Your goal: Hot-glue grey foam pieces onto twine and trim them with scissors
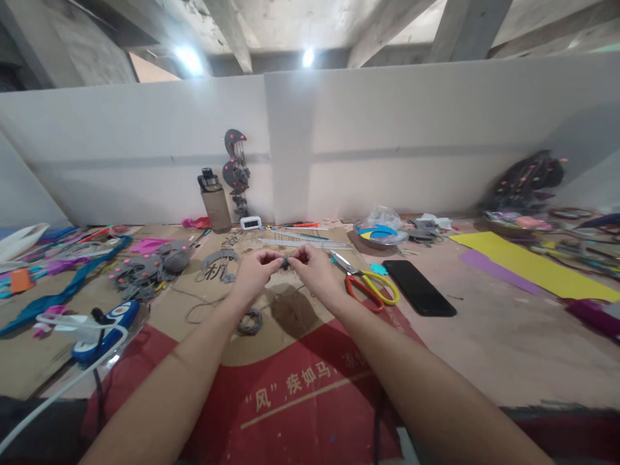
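Note:
My left hand (pixel 258 270) and my right hand (pixel 312 270) meet over the cardboard, thumbs and fingers pinched together. Between the fingertips is a small dark grey piece (pixel 285 263), mostly covered, so its exact kind is unclear. Below my left hand lies a small coil of grey cord (pixel 250 321), with a thin loose strand trailing left and another toward my right hand. A curved grey piece (pixel 220 261) rests left of my left hand. Scissors (pixel 371 287) with one red and one yellow handle lie right of my right hand, blades partly apart.
A black phone (pixel 419 288) lies beyond the scissors. Grey yarn pieces (pixel 150 266) and a blue-and-white power strip (pixel 107 330) with a white cable are at left. A bottle (pixel 214 200), a small white clock (pixel 250 223) and a bowl (pixel 375 242) stand near the white wall.

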`<state>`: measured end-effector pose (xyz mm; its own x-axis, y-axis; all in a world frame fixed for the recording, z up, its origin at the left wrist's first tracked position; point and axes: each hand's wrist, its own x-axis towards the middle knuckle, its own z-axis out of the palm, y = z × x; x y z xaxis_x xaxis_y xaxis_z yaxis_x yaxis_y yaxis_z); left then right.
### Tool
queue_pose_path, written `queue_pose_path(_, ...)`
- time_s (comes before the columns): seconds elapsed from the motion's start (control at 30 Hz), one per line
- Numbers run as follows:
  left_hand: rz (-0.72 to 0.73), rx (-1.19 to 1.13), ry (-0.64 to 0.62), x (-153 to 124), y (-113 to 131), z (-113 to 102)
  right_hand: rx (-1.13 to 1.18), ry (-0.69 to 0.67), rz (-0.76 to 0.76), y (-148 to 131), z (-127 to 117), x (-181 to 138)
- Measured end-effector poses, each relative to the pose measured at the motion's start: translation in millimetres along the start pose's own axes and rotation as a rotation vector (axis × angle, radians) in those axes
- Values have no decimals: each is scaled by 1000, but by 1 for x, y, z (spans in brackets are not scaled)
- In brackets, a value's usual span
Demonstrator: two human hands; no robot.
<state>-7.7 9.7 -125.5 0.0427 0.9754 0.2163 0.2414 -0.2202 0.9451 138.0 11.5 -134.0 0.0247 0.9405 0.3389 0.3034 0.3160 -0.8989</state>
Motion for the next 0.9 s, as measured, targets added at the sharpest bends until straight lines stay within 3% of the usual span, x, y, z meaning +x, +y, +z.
queue_pose_path(0.4,-87,-200,6,0,0,7,107,-22,128,-2,2,-1)
queue_pose_path(0.67,-96,-186,-9,1,-1,6,196,-5,142,2,5,0)
queue_pose_path(0.9,-75,-178,-71,2,-2,7,365,-43,255,-1,7,-3)
